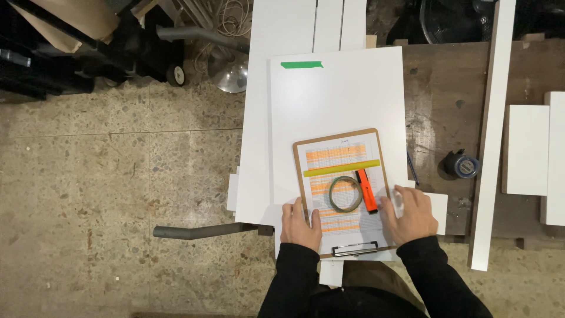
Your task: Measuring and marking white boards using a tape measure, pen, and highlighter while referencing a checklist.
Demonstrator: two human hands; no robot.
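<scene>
Two hands on a brown clipboard (343, 191) lying on a white panel (335, 100) over the dark tabletop (447, 100). Left hand (300, 225) flat, fingers spread open on clipboard's lower left edge, gripping nothing. Right hand (411, 215) open, palm down at its right edge. On the clipboard's printed sheet: tape ring (345, 194), orange highlighter (367, 190), yellow-green ruler (342, 168). Green tape strip (301, 65) near panel's far end.

Both my arms in dark sleeves come up from the bottom centre of frame. Left hand (300, 225) lies flat, palm down, fingers together pointing up-frame. Right hand (410, 215) sits lower right of centre, palm down, fingers loosely curled.
</scene>
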